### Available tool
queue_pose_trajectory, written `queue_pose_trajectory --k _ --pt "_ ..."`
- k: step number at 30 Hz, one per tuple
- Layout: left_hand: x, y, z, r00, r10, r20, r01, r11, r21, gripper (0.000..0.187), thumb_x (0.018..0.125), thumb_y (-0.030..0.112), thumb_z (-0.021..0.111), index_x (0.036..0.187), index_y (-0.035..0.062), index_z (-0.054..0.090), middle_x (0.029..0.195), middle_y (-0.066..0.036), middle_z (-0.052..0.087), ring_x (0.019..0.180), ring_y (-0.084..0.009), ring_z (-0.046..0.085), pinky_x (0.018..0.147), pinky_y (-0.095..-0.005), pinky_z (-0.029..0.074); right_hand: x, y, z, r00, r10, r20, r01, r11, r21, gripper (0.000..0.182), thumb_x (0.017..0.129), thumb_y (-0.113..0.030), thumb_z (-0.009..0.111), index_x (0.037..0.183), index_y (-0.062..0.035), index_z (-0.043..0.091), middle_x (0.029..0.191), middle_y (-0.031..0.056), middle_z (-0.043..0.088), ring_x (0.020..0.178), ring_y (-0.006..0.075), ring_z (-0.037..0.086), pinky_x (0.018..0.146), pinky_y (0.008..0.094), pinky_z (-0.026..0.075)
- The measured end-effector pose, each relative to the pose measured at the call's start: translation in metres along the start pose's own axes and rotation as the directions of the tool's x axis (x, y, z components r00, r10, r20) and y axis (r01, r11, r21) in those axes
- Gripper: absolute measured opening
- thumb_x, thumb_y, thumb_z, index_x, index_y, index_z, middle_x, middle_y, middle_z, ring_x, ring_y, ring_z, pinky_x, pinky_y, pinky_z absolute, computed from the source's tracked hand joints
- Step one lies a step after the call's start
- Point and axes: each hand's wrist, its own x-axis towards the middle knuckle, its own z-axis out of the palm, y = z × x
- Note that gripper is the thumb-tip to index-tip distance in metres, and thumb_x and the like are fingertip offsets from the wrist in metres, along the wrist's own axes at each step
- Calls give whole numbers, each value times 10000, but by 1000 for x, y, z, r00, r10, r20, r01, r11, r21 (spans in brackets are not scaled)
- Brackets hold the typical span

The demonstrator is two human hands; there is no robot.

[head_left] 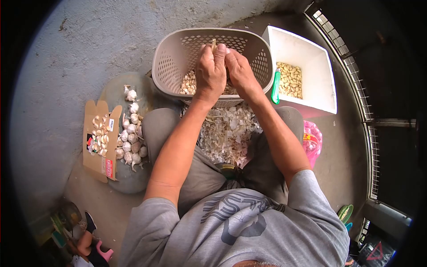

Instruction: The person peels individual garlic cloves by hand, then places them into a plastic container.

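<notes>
Over the tall beige perforated basket (pixel 160 75), my two hands are pressed together at the thumbs. My left hand (pixel 211 75) is closed around a garlic bulb, whose dry stem (pixel 214 43) pokes up beside the thumb; the bulb itself is mostly hidden. Against it, my right hand (pixel 241 73) is closed with curled fingers, gripping the same bulb. Loose garlic cloves (pixel 189 82) lie in the bottom of the basket, partly covered by my hands. Papery garlic skins (pixel 229 133) are heaped between my legs, just in front of the basket.
At right stands a white foam box (pixel 313 66) holding peeled cloves (pixel 289 80), with a green-handled tool (pixel 276 86) at its edge. Whole garlic bulbs (pixel 131 138) and a cardboard piece (pixel 100 167) bearing cloves lie at left. A pink bag (pixel 312 142) sits beside my right knee.
</notes>
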Motion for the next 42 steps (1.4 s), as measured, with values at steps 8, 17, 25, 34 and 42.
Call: queue_pose_trajectory --k 8,17,25,34,42 --pt "2 -5 -3 923 -384 -28 358 884 -300 448 1065 345 551 841 -29 653 688 -43 609 633 -125 545 591 -316 466 -14 -25 7 993 -116 -1 110 950 -293 348 1103 -288 463 971 23 545 799 210 618 723 329 604 690 425 484" --pt "14 -10 -11 717 -694 63 487 435 -757 337 1056 285 579 897 -7 636 773 -68 641 642 -143 609 577 -292 512 -17 -22 17 959 -281 34 282 936 -211 281 1080 -207 489 1206 30 573 826 164 636 713 264 621 683 381 513" --pt "19 -9 -19 686 -699 201 582 361 -729 323 1053 312 593 899 30 627 773 -63 656 606 -152 633 481 -290 496 -9 -11 -13 956 220 195 -290 812 507 314 1031 -142 567 1296 26 574 899 65 642 634 134 637 523 301 513" --pt "13 -9 -10 839 -502 211 532 672 -515 470 1038 451 614 857 23 684 763 -45 678 600 -96 581 525 -256 458 1 -7 -31 999 9 -51 -18 985 -171 527 1096 -474 467 1224 -8 678 755 26 605 596 117 563 572 285 495" --pt "2 -6 1 949 -314 1 305 921 -241 514 1066 423 570 771 5 609 658 -2 534 620 -96 448 553 -306 397 1 -8 2 999 -33 -1 33 993 -116 430 1096 -349 463 894 20 555 721 82 557 649 182 552 598 356 443"
